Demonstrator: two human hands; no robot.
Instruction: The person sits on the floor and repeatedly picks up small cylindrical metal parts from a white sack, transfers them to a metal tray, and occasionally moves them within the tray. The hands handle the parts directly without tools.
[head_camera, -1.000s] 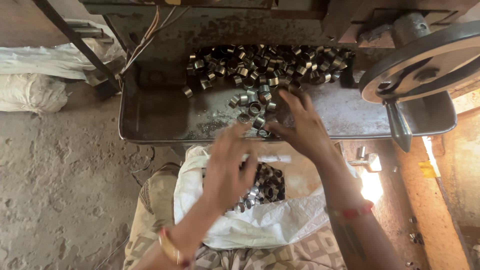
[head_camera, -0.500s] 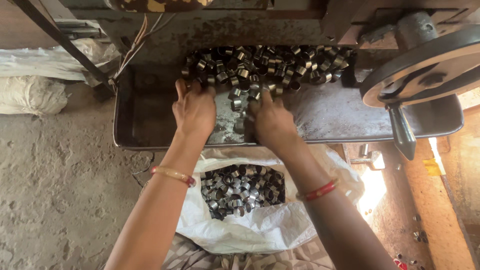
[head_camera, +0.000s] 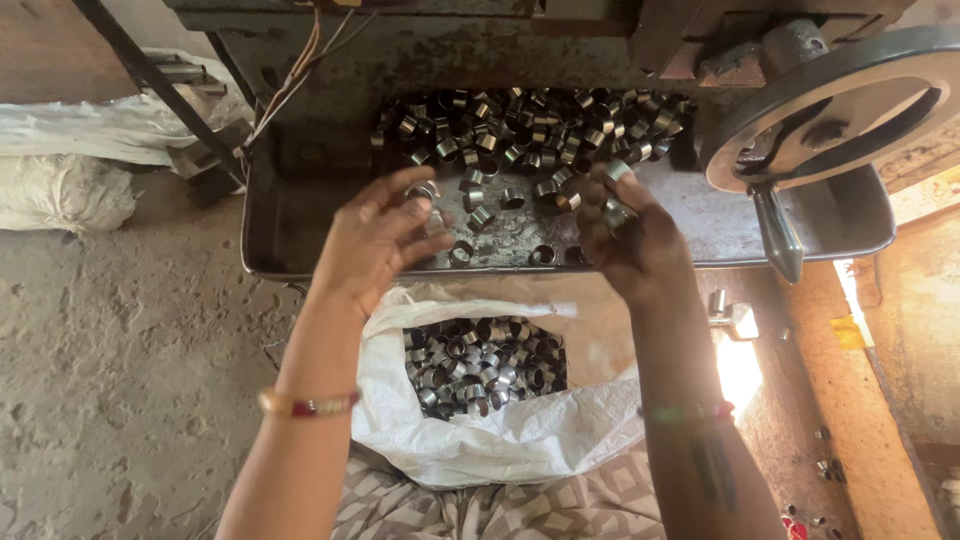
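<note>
Both hands cup rings at the tray (head_camera: 290, 215) lip: left hand (head_camera: 375, 240) fingers curled around a few, right hand (head_camera: 630, 245) clutching more, right above the open sack (head_camera: 520, 440).

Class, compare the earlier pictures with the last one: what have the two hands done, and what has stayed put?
Both hands have drawn back from the tray's ring pile toward its near edge and lifted. The left hand now pinches a metal ring; the right hand has rings in its curled fingers. The metal tray, white sack of rings and handwheel stayed put.
</note>
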